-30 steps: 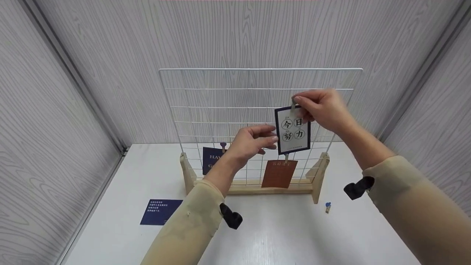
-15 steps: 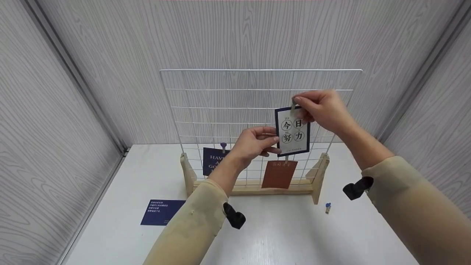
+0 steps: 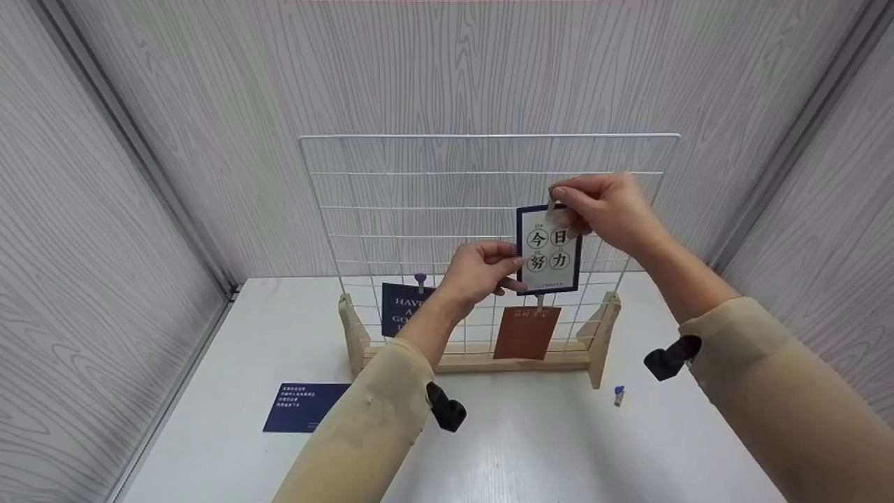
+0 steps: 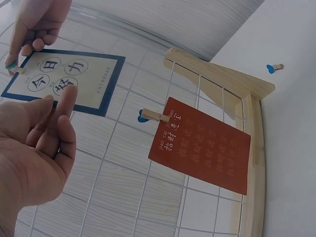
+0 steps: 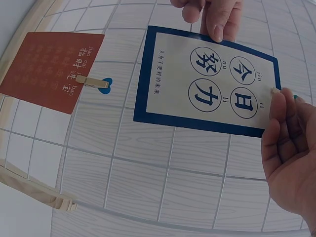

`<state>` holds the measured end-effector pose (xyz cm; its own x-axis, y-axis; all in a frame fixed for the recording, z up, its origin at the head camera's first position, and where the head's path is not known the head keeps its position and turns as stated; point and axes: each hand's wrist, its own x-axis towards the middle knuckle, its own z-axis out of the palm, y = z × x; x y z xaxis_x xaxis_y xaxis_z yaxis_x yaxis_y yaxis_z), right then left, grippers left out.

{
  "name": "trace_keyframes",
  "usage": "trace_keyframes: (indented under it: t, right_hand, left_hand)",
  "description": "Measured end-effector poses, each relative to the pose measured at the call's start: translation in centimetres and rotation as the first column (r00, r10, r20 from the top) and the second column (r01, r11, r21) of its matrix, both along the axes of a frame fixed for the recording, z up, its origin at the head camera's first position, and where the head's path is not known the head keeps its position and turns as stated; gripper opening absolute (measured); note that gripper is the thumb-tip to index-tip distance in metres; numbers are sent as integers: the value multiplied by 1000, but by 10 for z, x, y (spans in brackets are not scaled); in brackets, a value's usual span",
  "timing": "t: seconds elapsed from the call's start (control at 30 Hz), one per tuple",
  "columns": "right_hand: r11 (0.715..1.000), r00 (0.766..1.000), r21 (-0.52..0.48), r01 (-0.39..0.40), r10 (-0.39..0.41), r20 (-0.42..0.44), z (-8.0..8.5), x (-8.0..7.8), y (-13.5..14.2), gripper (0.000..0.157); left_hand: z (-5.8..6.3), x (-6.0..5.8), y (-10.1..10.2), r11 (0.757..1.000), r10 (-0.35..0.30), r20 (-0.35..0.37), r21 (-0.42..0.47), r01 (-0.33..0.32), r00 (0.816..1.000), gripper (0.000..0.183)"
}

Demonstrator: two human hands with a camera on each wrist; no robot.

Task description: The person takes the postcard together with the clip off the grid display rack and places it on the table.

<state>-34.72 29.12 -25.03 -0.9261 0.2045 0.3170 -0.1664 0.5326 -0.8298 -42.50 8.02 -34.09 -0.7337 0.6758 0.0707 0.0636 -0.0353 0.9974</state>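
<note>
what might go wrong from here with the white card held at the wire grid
The white card with a blue border may drop or tilt if the right hand releases the small green-topped wooden clip before it grips the white metal grid securely. The left hand, at the white card's edge, might also knock the red rectangular card clipped just below.

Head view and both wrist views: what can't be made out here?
Head: the right end of the flat blue card, behind the left sleeve.
Head: the bottom line on the white card, too small to read.
Right wrist: most of that card's clip, behind the right hand.
Left wrist: part of the left hand, cut off by the left edge.
</note>
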Motion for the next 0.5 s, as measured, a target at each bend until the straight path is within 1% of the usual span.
trace_keyframes:
  t: [0.23, 0.5]
  right_hand:
    - [1000, 1000, -6, -5, 5, -5, -1, 1, 1, 28]
    - [999, 999, 19, -27, 27, -29, -4, 1, 3, 28]
  left_hand:
    - [0, -3, -3, 1000, 21, -16, 2, -21, 1000, 18]
    - [0, -4, -4, 1000, 28, -31, -9, -29, 999, 20]
